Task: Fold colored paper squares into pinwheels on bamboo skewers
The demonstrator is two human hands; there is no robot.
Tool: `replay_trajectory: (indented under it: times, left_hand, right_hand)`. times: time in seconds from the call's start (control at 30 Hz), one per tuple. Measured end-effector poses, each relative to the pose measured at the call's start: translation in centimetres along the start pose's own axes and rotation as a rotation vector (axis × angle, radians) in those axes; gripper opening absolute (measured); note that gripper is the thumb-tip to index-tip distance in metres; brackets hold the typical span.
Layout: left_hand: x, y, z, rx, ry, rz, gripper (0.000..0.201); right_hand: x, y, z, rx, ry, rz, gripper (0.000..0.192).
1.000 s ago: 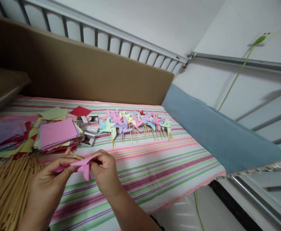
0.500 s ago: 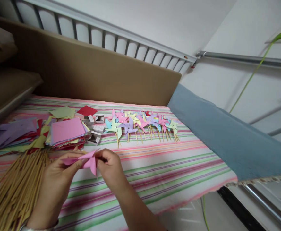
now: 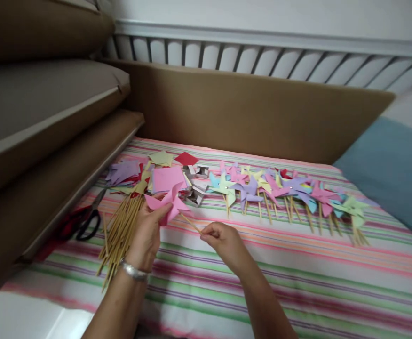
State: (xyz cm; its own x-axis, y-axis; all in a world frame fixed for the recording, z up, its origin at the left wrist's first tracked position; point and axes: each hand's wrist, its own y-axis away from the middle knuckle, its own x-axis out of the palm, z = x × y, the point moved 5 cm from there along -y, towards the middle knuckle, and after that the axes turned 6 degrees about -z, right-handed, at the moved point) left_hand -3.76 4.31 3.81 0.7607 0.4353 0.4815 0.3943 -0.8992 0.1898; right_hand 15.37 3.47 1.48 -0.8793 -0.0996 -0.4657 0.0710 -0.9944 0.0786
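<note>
A pink paper pinwheel is held in my left hand, its thumb lying across the folded blades. From the pinwheel a thin wooden stick slants down to the right. My right hand pinches the free end of that stick between thumb and fingertips. Just beneath my left hand lies a bundle of loose wooden sticks. Behind the pinwheel is a stack of square paper with a pink sheet on top. Whether a pin sits at the pinwheel's centre, I cannot make out.
Several pinwheels on sticks lie in a row on the striped cloth. Small open boxes, purple cut papers and black-handled scissors lie around. Stacked brown cushions rise at left; a brown panel stands behind.
My right hand has moved away from the pinwheel's blades to the end of its stick. The pinwheel has turned, showing its stick. The view has swung left, bringing the scissors and cushions in.
</note>
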Motion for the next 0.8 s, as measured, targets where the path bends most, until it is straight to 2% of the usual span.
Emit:
replay_trajectory:
  times: [0.2,0.3,0.37,0.43,0.5,0.57,0.67,0.8]
  left_hand:
    - [0.2,0.1,0.1,-0.054,-0.017,0.055,0.037]
    - [-0.1,-0.1,-0.3,-0.026,-0.013,0.058,0.035]
    - [-0.6,-0.3,-0.7,0.032,-0.02,0.017,0.039]
    - [-0.9,-0.3,-1.4,0.148,-0.053,-0.015,0.045]
    - [-0.9,-0.1,-2.2,0.285,-0.141,-0.023,0.048]
    - [-0.7,0.1,-2.5,0.365,-0.252,-0.011,0.046]
    - [-0.5,0.1,-2.4,0.345,-0.357,0.015,0.036]
    - [-0.8,-0.3,-1.8,0.267,-0.335,-0.027,0.027]
  right_hand:
    - [-0.4,-0.2,-0.4,0.008,0.058,-0.013,0.012]
    - [-1.1,-0.3,-0.7,0.03,0.072,-0.042,0.013]
    - [-1.4,-0.3,-1.0,0.039,0.083,-0.052,0.013]
    - [-1.6,-0.2,-1.1,0.037,0.092,-0.057,0.013]
    - [-1.8,-0.1,-1.0,0.031,0.097,-0.058,0.013]
    - [-1.9,0.0,-1.0,0.028,0.1,-0.059,0.013]
    - [-2.1,0.0,-1.0,0.024,0.111,-0.064,0.012]
    - [-2.3,0.0,-1.0,0.018,0.114,-0.076,0.012]
